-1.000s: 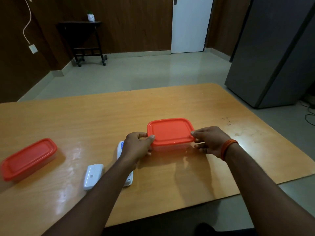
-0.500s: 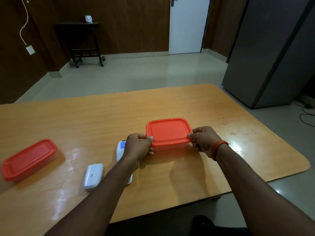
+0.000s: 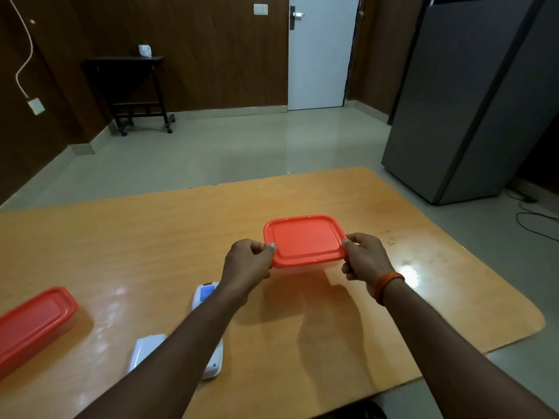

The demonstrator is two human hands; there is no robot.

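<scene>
A clear plastic container with an orange-red lid [image 3: 304,240] is held above the wooden table [image 3: 151,234], near its middle. My left hand [image 3: 246,264] grips the container's left edge, thumb on the lid rim. My right hand [image 3: 364,258], with an orange band on the wrist, grips the right edge the same way. The container's clear base is mostly hidden under the lid and its shadow falls on the table below.
A second long container with a red lid [image 3: 33,325] lies at the table's left edge. Two white devices [image 3: 208,293] [image 3: 145,349] lie under my left forearm. A grey refrigerator [image 3: 472,95] stands to the right, a dark side table [image 3: 130,86] at the far wall.
Both hands have lifted the container off the table and its shadow now shows beneath it. The camera view has tilted up a little.
</scene>
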